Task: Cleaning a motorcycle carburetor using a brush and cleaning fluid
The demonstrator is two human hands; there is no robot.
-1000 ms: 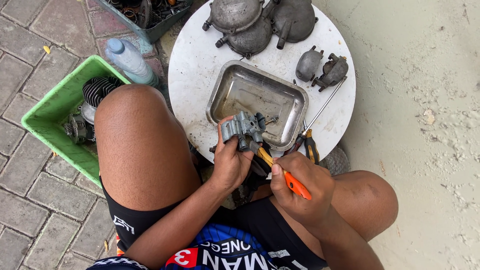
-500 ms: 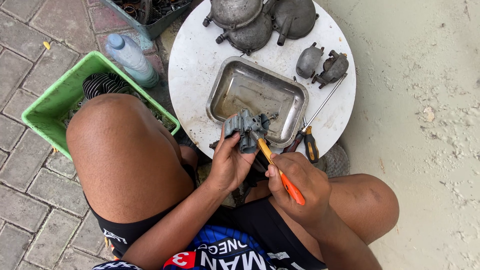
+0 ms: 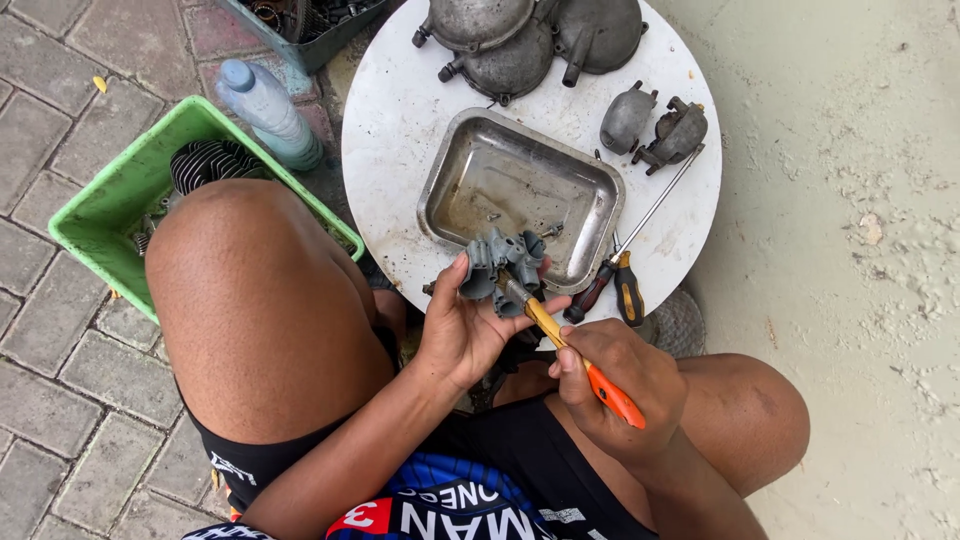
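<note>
My left hand [image 3: 470,330] grips a small grey metal carburetor body [image 3: 500,265], held over the near edge of a dented steel tray [image 3: 590,200]. My right hand [image 3: 615,385] is closed round the orange and yellow handle of a screwdriver [image 3: 575,355], whose tip is pressed into the carburetor body from below right. Both hands hover above the near rim of a round white table [image 3: 390,120].
Two more screwdrivers [image 3: 625,260] lie right of the tray. Grey engine covers [image 3: 520,35] and small castings [image 3: 655,125] sit at the table's far side. A green bin [image 3: 110,200] with a finned cylinder and a plastic bottle [image 3: 265,110] stand left, by my knee.
My raised left knee has dropped lower and outward, uncovering more of the green bin. The hands, carburetor body and screwdriver stay in nearly the same place.
</note>
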